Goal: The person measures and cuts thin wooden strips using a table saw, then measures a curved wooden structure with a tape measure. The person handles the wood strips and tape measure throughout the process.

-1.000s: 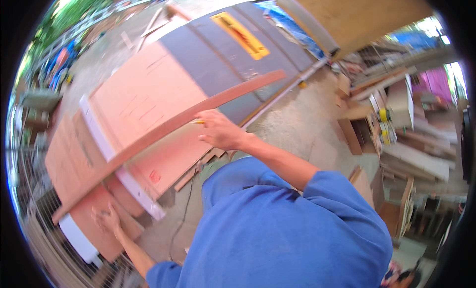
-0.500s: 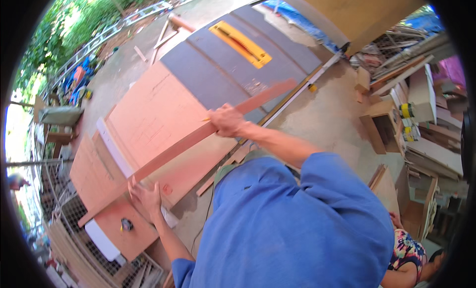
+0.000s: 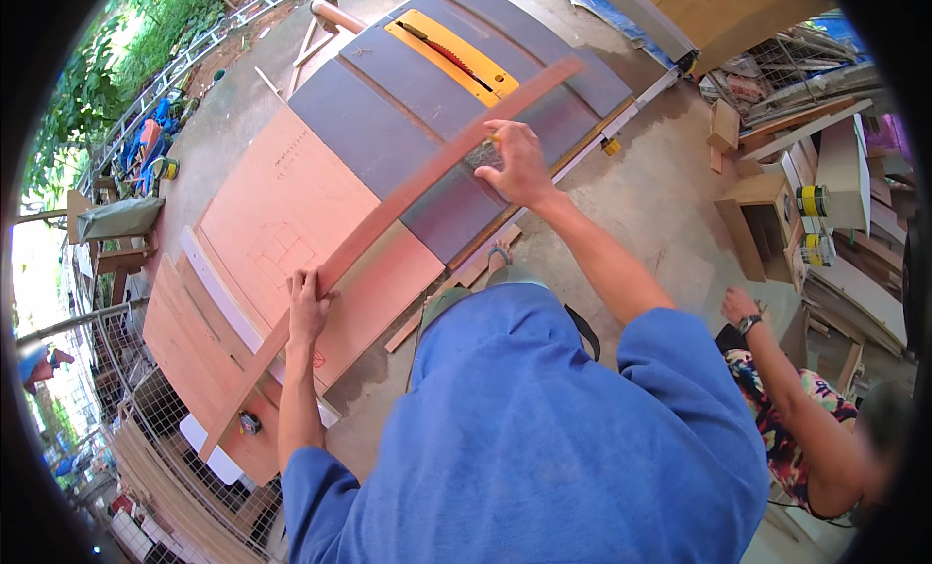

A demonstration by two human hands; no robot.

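A long, narrow wooden strip (image 3: 408,197) lies slantwise across a table saw (image 3: 340,127) and the pinkish plywood board (image 3: 243,224) beside it. My left hand (image 3: 307,307) is closed around the strip over the plywood, fingers on its far side. Farther along, my right hand (image 3: 521,166) has its fingertips at the strip's near edge, thumb held apart. A small yellow pencil (image 3: 495,138) shows at those fingertips; most of it is hidden. Near the right hand is the saw's yellow insert plate (image 3: 451,57), with the blade slot in it.
A tape measure (image 3: 250,423) sits on a board at the strip's near-left end. A metal rail (image 3: 573,171) edges the saw. Offcuts and a box (image 3: 757,215) are stacked on the right, near another person's arm (image 3: 786,380). Wire mesh (image 3: 146,370) stands left.
The strip has moved away from me and to the right, turning steeper. My right hand has slid along toward its far end, and my left hand has closed on it. The other person's arm has come into view.
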